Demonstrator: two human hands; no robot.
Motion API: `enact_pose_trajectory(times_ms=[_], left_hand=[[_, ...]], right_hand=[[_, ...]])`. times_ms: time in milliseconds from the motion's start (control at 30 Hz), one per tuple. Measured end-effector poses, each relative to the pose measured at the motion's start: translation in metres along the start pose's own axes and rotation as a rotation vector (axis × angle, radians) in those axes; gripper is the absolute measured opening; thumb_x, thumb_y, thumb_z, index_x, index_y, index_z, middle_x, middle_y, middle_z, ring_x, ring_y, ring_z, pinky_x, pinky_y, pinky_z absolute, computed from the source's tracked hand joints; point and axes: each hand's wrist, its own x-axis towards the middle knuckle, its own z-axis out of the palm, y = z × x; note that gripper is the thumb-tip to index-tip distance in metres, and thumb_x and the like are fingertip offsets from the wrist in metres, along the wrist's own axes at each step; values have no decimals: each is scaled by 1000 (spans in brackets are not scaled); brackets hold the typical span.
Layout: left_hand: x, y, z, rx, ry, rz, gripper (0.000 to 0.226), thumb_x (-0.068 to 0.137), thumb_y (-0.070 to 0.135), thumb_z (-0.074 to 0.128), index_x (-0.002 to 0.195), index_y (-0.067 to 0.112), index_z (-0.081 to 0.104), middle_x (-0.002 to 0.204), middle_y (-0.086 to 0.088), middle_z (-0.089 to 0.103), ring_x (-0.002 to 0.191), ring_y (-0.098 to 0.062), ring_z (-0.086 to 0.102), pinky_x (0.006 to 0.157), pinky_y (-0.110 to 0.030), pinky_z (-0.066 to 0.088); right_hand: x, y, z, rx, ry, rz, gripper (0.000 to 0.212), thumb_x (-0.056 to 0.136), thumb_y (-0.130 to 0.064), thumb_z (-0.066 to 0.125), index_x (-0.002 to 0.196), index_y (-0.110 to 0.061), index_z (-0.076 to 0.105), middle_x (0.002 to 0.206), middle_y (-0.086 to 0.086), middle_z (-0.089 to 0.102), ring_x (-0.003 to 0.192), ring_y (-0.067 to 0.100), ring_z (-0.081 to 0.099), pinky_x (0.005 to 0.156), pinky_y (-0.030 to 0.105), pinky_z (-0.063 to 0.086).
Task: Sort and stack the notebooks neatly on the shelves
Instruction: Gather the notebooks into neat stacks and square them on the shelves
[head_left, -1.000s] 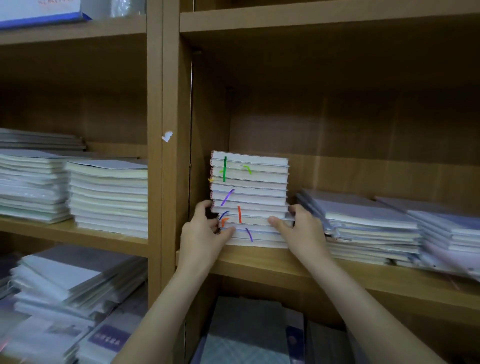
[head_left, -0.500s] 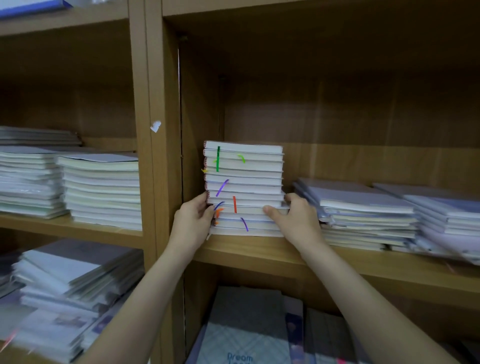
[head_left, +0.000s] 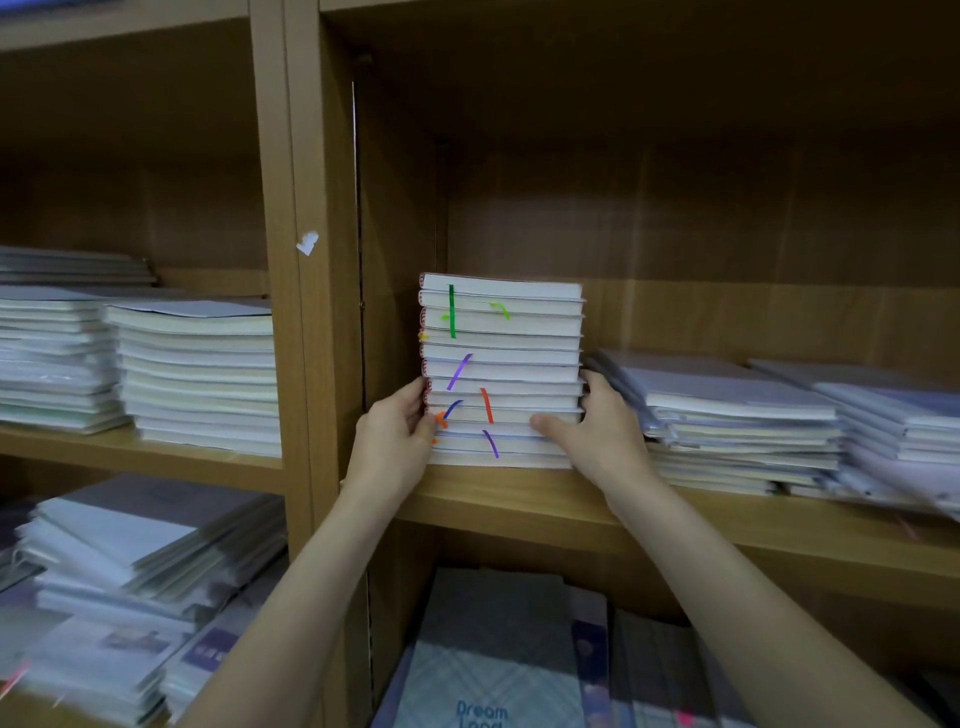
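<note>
A tall stack of notebooks (head_left: 501, 364) with white page edges and coloured ribbon markers stands on the wooden middle shelf (head_left: 545, 499), close to the left wall of its bay. My left hand (head_left: 397, 441) grips the stack's lower left side, fingers curled round the edge. My right hand (head_left: 597, 428) holds the lower right side, thumb across the front of the pages and fingers behind the right edge. The stack rests on the shelf board.
Lower, less even stacks of pale notebooks (head_left: 727, 421) lie right of the held stack. The left bay has more stacks (head_left: 197, 374) on its shelf and slanted piles (head_left: 130, 571) below. A wooden upright (head_left: 306, 312) divides the bays. A checked "Dream" notebook (head_left: 493, 665) lies underneath.
Both hands stay on the stack's lower sides; the left hand has shifted slightly up the left edge. The view has moved a little, and the stack sits a bit further back on the shelf.
</note>
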Motion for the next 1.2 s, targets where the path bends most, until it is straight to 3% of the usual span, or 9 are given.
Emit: enact_pose_trajectory(times_ms=[133, 333, 533, 733, 867, 1000, 1200], left_hand=[[-1, -2, 0, 59, 1, 47, 51, 94, 5, 50, 142, 14, 35, 135, -2, 53, 127, -14, 46, 100, -26, 40], [-1, -1, 0, 124, 18, 73, 51, 93, 4, 51, 141, 13, 37, 133, -2, 55, 126, -14, 48, 100, -23, 37], [-1, -2, -3, 11, 14, 45, 48, 91, 5, 55, 138, 12, 44, 129, 1, 57, 119, -6, 50, 95, -19, 40], [2, 12, 7, -278, 3, 47, 61, 91, 6, 54, 143, 28, 31, 113, 24, 51, 102, 7, 52, 82, -12, 46], [4, 8, 11, -348, 25, 33, 61, 90, 7, 55, 143, 28, 32, 125, 12, 55, 113, -4, 53, 91, -25, 50], [6, 3, 14, -259, 33, 74, 60, 91, 11, 54, 144, 27, 30, 131, 7, 53, 120, -10, 50, 99, -39, 47], [7, 2, 14, -190, 40, 88, 59, 93, 12, 52, 145, 26, 29, 130, 8, 52, 121, -10, 49, 99, -41, 47]], right_hand=[[1, 2, 2, -3, 20, 8, 59, 79, -28, 74, 130, -13, 47, 125, 3, 59, 117, 24, 53, 99, 42, 43], [0, 2, 1, 68, 77, 25, 57, 72, -22, 81, 121, -10, 55, 113, 5, 65, 104, 22, 60, 94, 43, 49], [-1, 2, -1, 153, 101, 35, 57, 69, -16, 82, 119, -6, 56, 110, 6, 66, 101, 21, 62, 93, 38, 49], [1, -3, 4, 164, 54, -88, 78, 76, -14, 76, 142, -23, 34, 130, -4, 55, 121, 15, 51, 104, 40, 42], [1, -2, 4, 169, 57, -151, 68, 82, -15, 70, 140, -25, 37, 128, -8, 56, 118, 10, 52, 101, 33, 43], [0, -1, 3, 137, 66, -193, 63, 84, -16, 68, 139, -23, 38, 126, -9, 56, 114, 6, 51, 96, 25, 43], [-2, -2, 2, 117, 89, -221, 52, 87, -20, 65, 134, -20, 44, 122, -9, 59, 110, 3, 52, 89, 18, 40]])
